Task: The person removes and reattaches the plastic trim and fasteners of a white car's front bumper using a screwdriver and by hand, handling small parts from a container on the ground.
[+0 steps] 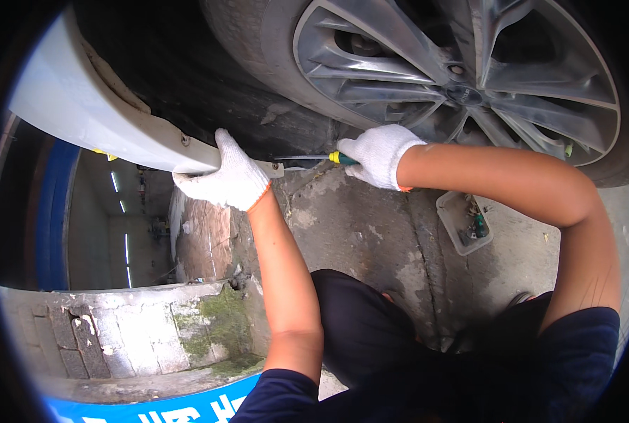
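White-gloved hands (222, 176) at bumper edge (187, 151)

A grey alloy wheel (462, 77) with slim spokes fills the upper right, ringed by its dark tyre (258, 63). Below the wheel, on stained concrete floor (357, 233), sits 1 shallow grey plastic tray (463, 222) of small parts. Far left of the wheel, a mossy brick wall (138, 328) edges a pit.
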Demonstrator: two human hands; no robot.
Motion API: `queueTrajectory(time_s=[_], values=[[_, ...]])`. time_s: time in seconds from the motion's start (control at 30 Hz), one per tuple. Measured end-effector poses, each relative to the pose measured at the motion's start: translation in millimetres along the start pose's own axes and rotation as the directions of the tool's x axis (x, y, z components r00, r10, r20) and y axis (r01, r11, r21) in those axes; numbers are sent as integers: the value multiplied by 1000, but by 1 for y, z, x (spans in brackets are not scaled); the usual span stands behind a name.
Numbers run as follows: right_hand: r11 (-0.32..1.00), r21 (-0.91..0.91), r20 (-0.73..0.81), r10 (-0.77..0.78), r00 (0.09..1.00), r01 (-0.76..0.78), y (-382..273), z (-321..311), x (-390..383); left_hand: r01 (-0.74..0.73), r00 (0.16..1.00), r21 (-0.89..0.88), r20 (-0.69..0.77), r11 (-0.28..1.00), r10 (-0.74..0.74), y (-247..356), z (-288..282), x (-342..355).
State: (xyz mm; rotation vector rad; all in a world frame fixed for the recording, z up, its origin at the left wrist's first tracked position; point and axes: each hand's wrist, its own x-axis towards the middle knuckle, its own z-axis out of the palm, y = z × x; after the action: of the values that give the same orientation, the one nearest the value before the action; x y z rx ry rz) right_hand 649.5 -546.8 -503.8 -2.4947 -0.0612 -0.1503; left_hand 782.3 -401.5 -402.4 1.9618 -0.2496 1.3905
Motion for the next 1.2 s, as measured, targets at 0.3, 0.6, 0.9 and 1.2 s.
queueTrajectory(time_s=[0.3, 0.6, 0.9, 1.2], values=[[1000, -18, 41, 11, 999, -11, -6, -11, 0, -47, 997, 101, -50, 994, 52, -1, 4, 8], [1000, -19, 8, -17, 1000, 18, -2, -7, 0, -281, 943, 173, -133, 944, 305, 34, 1, 27], [999, -41, 14, -29, 999, 29, -5, -7, 2, -340, 921, 225, -116, 913, 371, 56, -10, 41], [999, -42, 28, -8, 1000, 9, -11, -13, -1, -360, 911, 286, -95, 888, 400, 44, -4, 40]])
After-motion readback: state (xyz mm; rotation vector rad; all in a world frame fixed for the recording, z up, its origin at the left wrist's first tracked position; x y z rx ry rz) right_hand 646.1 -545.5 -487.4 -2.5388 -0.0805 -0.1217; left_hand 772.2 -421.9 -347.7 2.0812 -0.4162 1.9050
